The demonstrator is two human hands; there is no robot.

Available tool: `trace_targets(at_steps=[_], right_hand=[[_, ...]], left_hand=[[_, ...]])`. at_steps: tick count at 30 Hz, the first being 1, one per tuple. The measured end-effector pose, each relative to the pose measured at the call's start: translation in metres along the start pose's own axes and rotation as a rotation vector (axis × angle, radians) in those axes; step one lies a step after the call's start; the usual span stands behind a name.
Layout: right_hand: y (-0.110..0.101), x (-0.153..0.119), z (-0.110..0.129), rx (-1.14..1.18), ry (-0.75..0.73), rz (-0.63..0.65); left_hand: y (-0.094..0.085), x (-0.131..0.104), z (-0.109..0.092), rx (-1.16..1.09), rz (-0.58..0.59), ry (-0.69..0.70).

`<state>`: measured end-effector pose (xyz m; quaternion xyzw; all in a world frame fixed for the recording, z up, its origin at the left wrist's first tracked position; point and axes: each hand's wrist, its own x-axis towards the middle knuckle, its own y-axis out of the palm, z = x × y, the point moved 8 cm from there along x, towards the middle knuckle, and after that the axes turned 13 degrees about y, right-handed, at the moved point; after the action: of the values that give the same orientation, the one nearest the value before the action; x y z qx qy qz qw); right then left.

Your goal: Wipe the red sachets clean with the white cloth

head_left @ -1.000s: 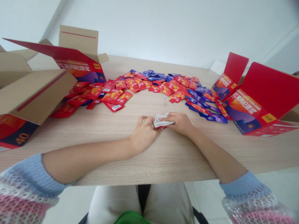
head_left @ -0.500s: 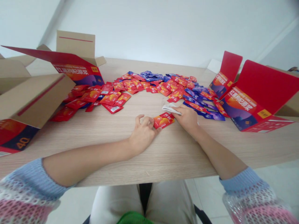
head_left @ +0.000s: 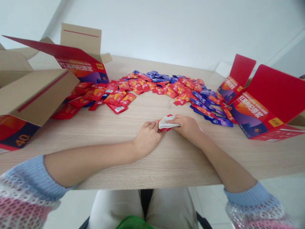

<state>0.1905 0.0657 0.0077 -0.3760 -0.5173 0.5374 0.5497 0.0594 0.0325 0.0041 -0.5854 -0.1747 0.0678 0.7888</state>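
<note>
near left box [head_left: 14, 133]: open, its brown flap reaching out over the table [head_left: 107, 127], a "40" on its dark blue side
far left box [head_left: 81, 70]: red, orange and blue, flaps raised, standing behind the near left box
pile [head_left: 141, 86]: many red and blue sachets in a curved heap, running from the boxes on the left round to those on the right, the blue ones mostly at the back middle and on the right
left hand [head_left: 147, 140]: low over the table, at the left end of the sachet, fingers bent and close together, thumb by its near edge; cannot tell if they pinch it or only press
sachet [head_left: 164, 130]: red, between the hands on the near side of the pile and apart from it, mostly hidden under the cloth
cloth [head_left: 168, 122]: white, folded, lying over the sachet
right hand [head_left: 188, 126]: thumb and fingers drawn together, pinching the cloth at its right end, above the sachet
far right box [head_left: 230, 86]: red flap upright, beside the pile
near right box [head_left: 251, 111]: open, wide red flap raised, its left side by the end of the pile
</note>
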Motion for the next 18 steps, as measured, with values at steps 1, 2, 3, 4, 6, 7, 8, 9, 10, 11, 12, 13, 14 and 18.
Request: trace_targets(at_steps=[1,2,3,4,6,7,8,9,10,11,12,13,14,18], right_hand=[[-0.002,0.002,-0.008,-0.044,0.074,-0.013],[-0.005,0.004,-0.018,-0.090,0.156,-0.029],[-0.008,0.004,-0.027,-0.135,0.240,-0.047],[-0.010,0.004,-0.037,-0.176,0.321,-0.067],[-0.014,0.003,-0.054,-0.223,0.445,-0.095],[-0.016,0.002,-0.059,-0.230,0.482,-0.110],[-0.018,0.002,-0.063,-0.227,0.504,-0.134],[-0.020,0.001,-0.065,-0.219,0.509,-0.171],[-0.023,0.000,-0.064,-0.206,0.500,-0.216],[-0.026,0.000,-0.063,-0.184,0.484,-0.267],[-0.029,-0.001,-0.060,-0.152,0.461,-0.317],[-0.031,-0.002,-0.056,-0.107,0.432,-0.357],[-0.031,-0.002,-0.051,-0.048,0.392,-0.381],[-0.021,-0.003,-0.018,0.234,0.087,-0.281]], left_hand=[[0.000,0.000,0.000,0.005,0.015,0.003],[0.000,0.000,0.000,0.007,0.022,-0.001],[-0.001,0.000,0.000,0.007,0.021,-0.005],[-0.002,0.000,0.000,0.004,0.016,-0.008],[-0.004,0.000,0.000,0.000,0.000,-0.011],[-0.005,0.000,0.000,0.002,-0.008,-0.013],[-0.006,0.000,0.000,0.007,-0.014,-0.015],[-0.006,-0.001,0.000,0.012,-0.017,-0.016],[-0.006,-0.001,0.000,0.016,-0.018,-0.017],[-0.006,-0.001,0.000,0.018,-0.017,-0.018],[-0.006,-0.001,0.000,0.019,-0.014,-0.020],[-0.006,-0.001,0.000,0.019,-0.011,-0.021],[-0.005,-0.002,0.000,0.019,-0.010,-0.022],[-0.005,-0.002,0.000,0.023,-0.033,-0.017]])
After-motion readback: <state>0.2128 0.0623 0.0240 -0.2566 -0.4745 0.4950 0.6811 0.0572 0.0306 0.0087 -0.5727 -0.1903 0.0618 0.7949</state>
